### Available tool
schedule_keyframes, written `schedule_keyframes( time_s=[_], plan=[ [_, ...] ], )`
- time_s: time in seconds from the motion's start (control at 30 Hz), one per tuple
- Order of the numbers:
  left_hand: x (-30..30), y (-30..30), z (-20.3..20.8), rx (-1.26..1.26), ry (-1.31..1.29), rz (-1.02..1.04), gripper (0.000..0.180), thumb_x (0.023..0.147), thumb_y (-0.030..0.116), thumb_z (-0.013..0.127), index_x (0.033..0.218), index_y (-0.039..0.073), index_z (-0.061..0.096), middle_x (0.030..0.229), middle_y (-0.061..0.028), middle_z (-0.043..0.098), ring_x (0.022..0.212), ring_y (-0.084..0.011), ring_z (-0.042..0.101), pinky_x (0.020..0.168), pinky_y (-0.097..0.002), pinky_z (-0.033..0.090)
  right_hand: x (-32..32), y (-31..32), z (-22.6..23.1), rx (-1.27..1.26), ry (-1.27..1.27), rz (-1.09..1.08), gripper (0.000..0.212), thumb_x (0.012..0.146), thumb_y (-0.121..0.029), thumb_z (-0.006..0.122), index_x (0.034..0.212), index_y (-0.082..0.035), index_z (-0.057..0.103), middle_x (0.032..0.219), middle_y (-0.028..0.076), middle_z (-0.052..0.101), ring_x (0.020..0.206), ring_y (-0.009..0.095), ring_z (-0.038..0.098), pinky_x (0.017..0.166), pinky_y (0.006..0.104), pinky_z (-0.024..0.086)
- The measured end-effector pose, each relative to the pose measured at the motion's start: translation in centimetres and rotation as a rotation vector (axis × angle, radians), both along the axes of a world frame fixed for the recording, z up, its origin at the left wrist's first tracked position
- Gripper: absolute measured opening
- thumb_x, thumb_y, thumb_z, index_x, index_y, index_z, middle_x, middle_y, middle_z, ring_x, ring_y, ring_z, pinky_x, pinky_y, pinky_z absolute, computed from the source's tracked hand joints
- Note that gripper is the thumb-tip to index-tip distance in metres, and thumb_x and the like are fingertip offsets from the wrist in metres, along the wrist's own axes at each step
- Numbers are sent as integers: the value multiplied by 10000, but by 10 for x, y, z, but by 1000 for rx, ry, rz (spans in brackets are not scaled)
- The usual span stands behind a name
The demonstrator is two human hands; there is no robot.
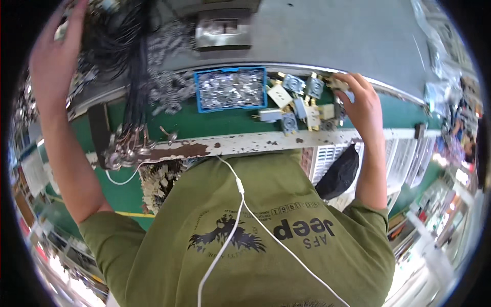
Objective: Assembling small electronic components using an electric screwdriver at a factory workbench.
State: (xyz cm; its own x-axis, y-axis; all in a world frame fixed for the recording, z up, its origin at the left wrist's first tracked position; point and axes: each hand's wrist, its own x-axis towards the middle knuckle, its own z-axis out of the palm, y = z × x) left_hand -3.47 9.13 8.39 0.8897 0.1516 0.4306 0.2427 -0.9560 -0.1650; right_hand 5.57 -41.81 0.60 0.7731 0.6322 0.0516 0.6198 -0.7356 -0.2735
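Observation:
My left hand (pixel 55 64) reaches to the upper left, beside a bundle of black cables (pixel 115 38). Its visible fingers are stretched and apart, their tips cut off by the picture's edge. On the right, my right hand (pixel 362 105) is bent over a pile of grey and cream plug-like blocks with brass-coloured pins (pixel 280 95). Its thumb and fingers close around a cream block (pixel 335 83) at the pile's right end, partly hidden by the fingers. Left of the pile stands a blue tray (pixel 196 92) full of small shiny metal parts (pixel 230 88).
Loose grey metal pieces (pixel 171 87) lie left of the tray. A metal fixture (pixel 223 31) sits behind it on the grey bench top (pixel 327 33). Cable ends with round metal fittings (pixel 128 148) hang by the worn white front rail (pixel 245 145). A black bag (pixel 338 174) hangs below.

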Motion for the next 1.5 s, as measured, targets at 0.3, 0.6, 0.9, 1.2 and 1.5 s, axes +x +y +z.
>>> schedule_keyframes(
  time_s=[0.3, 0.6, 0.9, 1.2, 1.5],
  plan=[
    [-15, -55, -17, -409, 257, -609, 190, 911, 159, 702, 1074, 61, 712, 1017, -79, 694, 979, -294, 656, 858, -391, 518, -6, 15, 1, -26, 167, -165, 382, 822, 4, 770, 1176, -84, 655, 1079, 60, 641, 715, 193, 619, 678, 344, 513],
    [-2, -73, -43, -195, 331, -654, 116, 828, 119, 738, 911, 80, 667, 891, -49, 620, 896, -251, 627, 800, -381, 509, -1, 19, 26, 216, 302, -300, 433, 844, 70, 755, 1214, -51, 564, 1169, 66, 626, 981, 122, 661, 769, 275, 539],
    [-4, -73, -53, -105, 327, -666, 115, 797, 72, 707, 888, 66, 637, 914, -55, 574, 914, -237, 594, 783, -366, 479, -5, 101, 21, 1036, 523, 289, 485, 864, 153, 691, 1283, 14, 490, 1339, 206, 527, 1124, 247, 643, 947, 389, 599],
    [-2, -60, -31, -508, 169, -664, 139, 873, 39, 699, 962, 28, 593, 975, -83, 675, 913, -255, 664, 822, -384, 521, 16, 144, 53, 572, -26, 469, 356, 781, 72, 796, 1084, -30, 639, 1184, 154, 678, 1081, 264, 666, 908, 346, 530],
    [-9, -56, -26, -716, 189, -580, 169, 934, 66, 699, 1099, 33, 680, 951, -89, 624, 805, -227, 611, 726, -334, 502, 19, 165, 0, 615, -37, 392, 323, 816, 6, 801, 1092, -60, 647, 1196, 115, 691, 1043, 312, 699, 875, 385, 566]
  ],
)
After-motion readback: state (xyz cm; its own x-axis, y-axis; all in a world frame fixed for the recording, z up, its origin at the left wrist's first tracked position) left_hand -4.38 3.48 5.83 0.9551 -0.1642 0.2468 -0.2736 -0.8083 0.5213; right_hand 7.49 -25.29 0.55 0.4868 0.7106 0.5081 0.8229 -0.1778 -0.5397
